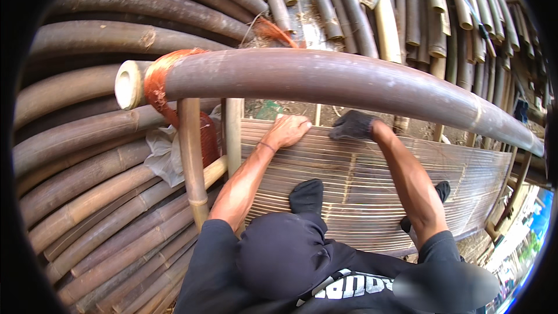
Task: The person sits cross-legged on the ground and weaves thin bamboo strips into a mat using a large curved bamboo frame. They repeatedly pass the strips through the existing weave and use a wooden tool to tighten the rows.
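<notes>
A panel of thin bamboo slats (383,168) lies flat in front of me, its slats running left to right. My bare left hand (289,130) is closed at its far edge, the knuckles turned up. What the fingers hold, if anything, is hidden beneath. To its right, my right hand (352,125) wears a dark grey glove and rests at the same edge. Its fingers are curled and point left; their grip is hidden by the glove. Between the hands, a thin upright stick (318,114) stands at the edge.
A thick bamboo pole (325,75) crosses just beyond my hands, bound at its left end with orange fibre (165,78). Bamboo posts (190,157) stand beneath it. Stacked bamboo poles (93,128) fill the left; more poles (418,11) lie beyond. My dark-socked foot (307,195) rests on the panel.
</notes>
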The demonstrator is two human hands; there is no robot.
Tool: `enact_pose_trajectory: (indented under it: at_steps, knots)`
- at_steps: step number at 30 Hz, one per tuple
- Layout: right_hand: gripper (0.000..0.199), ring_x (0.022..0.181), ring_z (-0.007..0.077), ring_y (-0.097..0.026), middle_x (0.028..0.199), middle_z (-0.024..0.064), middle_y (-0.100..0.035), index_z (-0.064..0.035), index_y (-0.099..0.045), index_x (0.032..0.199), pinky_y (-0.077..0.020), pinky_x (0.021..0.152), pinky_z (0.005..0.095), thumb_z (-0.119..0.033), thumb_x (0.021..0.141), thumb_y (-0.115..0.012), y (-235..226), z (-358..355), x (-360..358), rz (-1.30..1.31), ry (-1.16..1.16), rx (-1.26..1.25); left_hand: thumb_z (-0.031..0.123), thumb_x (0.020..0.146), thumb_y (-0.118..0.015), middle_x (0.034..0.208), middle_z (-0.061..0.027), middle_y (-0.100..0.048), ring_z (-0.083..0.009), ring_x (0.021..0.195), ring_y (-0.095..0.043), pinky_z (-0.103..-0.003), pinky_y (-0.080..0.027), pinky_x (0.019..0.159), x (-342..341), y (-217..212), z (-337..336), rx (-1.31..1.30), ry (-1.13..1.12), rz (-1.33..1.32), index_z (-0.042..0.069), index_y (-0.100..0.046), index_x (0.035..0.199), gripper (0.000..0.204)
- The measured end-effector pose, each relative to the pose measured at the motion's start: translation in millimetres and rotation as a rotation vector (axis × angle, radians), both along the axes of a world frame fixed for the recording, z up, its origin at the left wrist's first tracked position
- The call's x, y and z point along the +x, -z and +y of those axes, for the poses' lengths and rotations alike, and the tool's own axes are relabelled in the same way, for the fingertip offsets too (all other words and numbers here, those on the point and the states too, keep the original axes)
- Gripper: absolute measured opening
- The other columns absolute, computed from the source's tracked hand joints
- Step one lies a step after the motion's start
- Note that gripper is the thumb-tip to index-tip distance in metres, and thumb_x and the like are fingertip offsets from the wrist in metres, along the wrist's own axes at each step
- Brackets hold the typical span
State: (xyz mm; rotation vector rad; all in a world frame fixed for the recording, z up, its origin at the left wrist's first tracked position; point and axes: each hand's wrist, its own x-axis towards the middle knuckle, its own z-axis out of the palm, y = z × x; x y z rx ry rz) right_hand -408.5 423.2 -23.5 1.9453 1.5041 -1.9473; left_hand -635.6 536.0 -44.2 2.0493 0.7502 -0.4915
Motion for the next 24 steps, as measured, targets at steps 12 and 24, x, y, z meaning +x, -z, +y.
enact_pose_trajectory:
  at_steps: [12, 24]
  knots:
    - [0.017, 0.085, 0.0229, -0.068, 0.087, 0.0105, -0.071, -0.0050, -0.071, 0.084, -0.0533, 0.078, 0.0364, -0.017, 0.093, -0.062, -67.6, -20.3, -34.0, 0.037, 0.585, 0.524, 0.037, 0.098, -0.040, 0.101, -0.0217, -0.070, -0.0403, 0.101, -0.064, -0.052, -0.040, 0.093, 8.3, -8.8, -7.0, -0.020, 0.032, 0.091, 0.007, -0.068, 0.103, 0.042]
    - [0.043, 0.086, 0.0420, -0.068, 0.087, 0.0233, -0.069, 0.0011, -0.069, 0.093, -0.0522, 0.077, 0.0536, -0.034, 0.097, -0.044, -27.4, -29.5, -95.3, -0.421, 0.162, -0.036, 0.039, 0.096, -0.046, 0.106, -0.0205, -0.071, -0.0372, 0.104, -0.066, -0.045, -0.044, 0.095, 0.1, 1.2, -7.7, -0.011, -0.039, -0.027, 0.009, -0.069, 0.121, 0.045]
